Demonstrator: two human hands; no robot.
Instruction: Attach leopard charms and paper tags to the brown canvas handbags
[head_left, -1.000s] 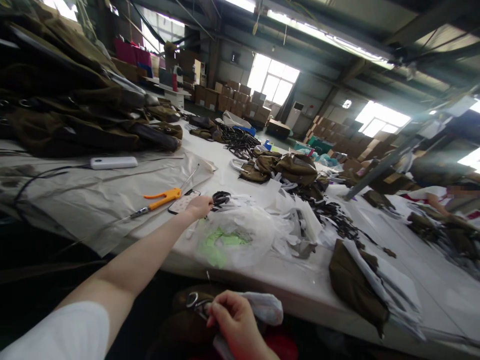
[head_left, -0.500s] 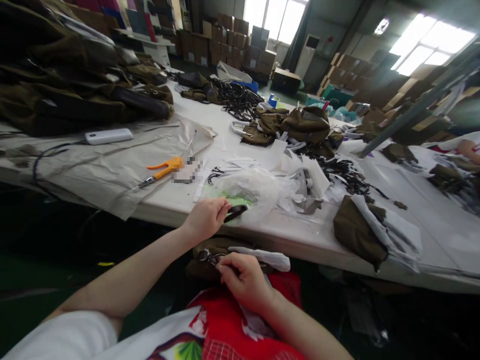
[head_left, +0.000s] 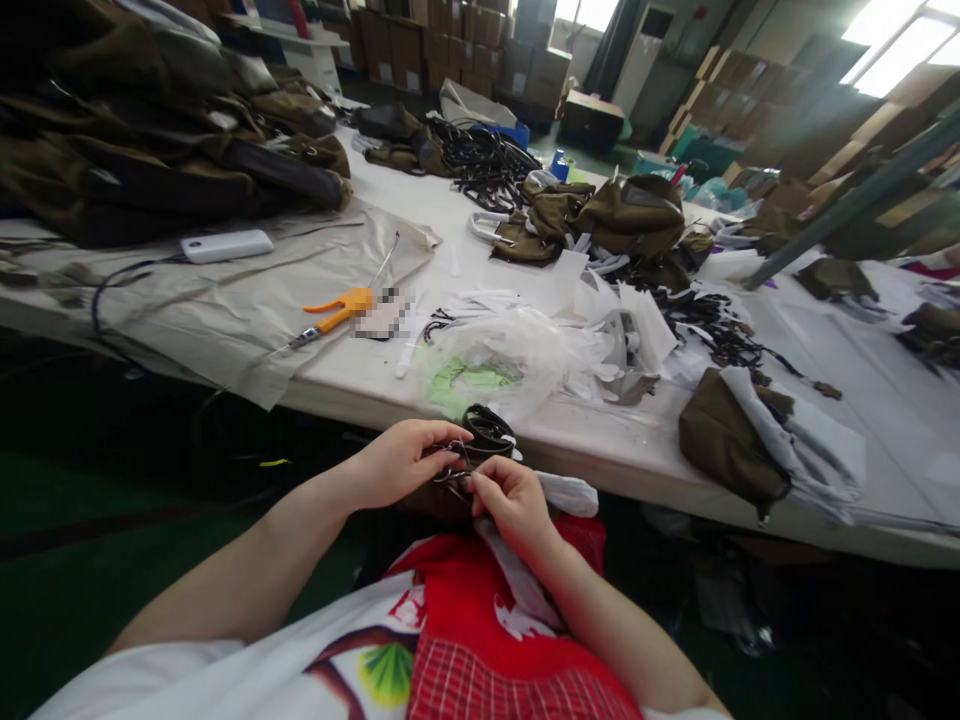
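My left hand (head_left: 409, 462) is closed, thumb and fingers pinching the end of a black strap (head_left: 489, 425) whose coiled part rises beyond the fingertips. Right beside it, my right hand (head_left: 516, 500) pinches a small metal clasp (head_left: 452, 474) between thumb and forefinger. The fingers partly cover this hardware, so how strap and clasp meet cannot be made out. Under both hands, an olive-brown bag lies in my lap against the table edge, mostly hidden, with a white padded piece (head_left: 568, 493) sticking out to the right.
On the white table (head_left: 360, 390) lie a clear plastic bag (head_left: 525, 350) with green pieces, an orange-handled tool (head_left: 341, 308) and a white power bank (head_left: 227, 246). Olive bags (head_left: 172, 160) are heaped at left; another bag (head_left: 731, 440) sits at the right edge. Black straps (head_left: 495, 165) lie behind.
My left hand has brought the black strap down from over the table edge to the metal clasp at my right hand. The view has tilted slightly downward.
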